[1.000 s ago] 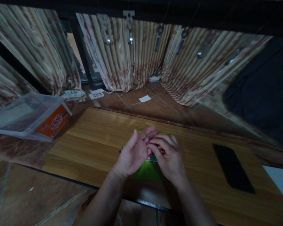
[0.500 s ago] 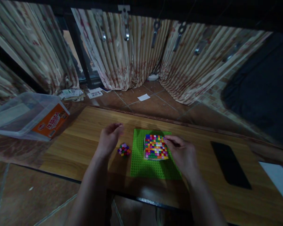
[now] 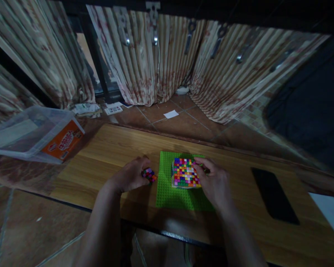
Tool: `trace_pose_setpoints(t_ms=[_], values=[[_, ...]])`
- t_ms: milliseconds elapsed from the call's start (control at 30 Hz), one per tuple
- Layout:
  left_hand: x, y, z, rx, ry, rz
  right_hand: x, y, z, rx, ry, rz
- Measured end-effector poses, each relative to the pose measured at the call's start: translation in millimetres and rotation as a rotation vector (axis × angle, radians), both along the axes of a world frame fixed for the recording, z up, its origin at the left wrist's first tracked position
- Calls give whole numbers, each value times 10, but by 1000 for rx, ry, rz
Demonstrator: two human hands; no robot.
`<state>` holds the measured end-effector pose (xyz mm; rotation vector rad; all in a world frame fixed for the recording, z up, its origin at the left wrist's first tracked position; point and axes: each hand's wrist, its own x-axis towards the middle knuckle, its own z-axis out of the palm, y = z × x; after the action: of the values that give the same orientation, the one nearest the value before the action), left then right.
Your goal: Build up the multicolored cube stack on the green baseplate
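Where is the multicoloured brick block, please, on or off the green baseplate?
On: the brick block rests on the green baseplate, visible past its left and near sides.

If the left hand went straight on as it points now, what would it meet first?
The left hand would probably meet the pile of small toy bricks first; whether they touch now is unclear.

One brick block (image 3: pixel 186 172), one brick pile (image 3: pixel 149 175), one green baseplate (image 3: pixel 168 199), one clear bin (image 3: pixel 63 144)

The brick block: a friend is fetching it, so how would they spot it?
On the wooden table, find the green plate. The multicoloured block sits on it. Unlike the brick heap to its left, it is larger and straight-edged.
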<state>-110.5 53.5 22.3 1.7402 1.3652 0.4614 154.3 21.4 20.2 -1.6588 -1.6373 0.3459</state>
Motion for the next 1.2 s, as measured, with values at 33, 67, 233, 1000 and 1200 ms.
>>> trace_pose_setpoints(t_ms=[33,67,233,1000,1200], values=[[0,3,-7,1,11,-6,-1,0,-4,-2,11,-10],[-3,6,-14,0,19,-17,-1,1,-8,-5,19,-17],[2,18,-18,15,58,-4,-7,3,-11,-11,30,-27],[8,23,-32,33,74,-49,-58,14,-64,18,80,-104],[-3,31,-59,41,62,-60,15,56,-105,-37,269,-137]])
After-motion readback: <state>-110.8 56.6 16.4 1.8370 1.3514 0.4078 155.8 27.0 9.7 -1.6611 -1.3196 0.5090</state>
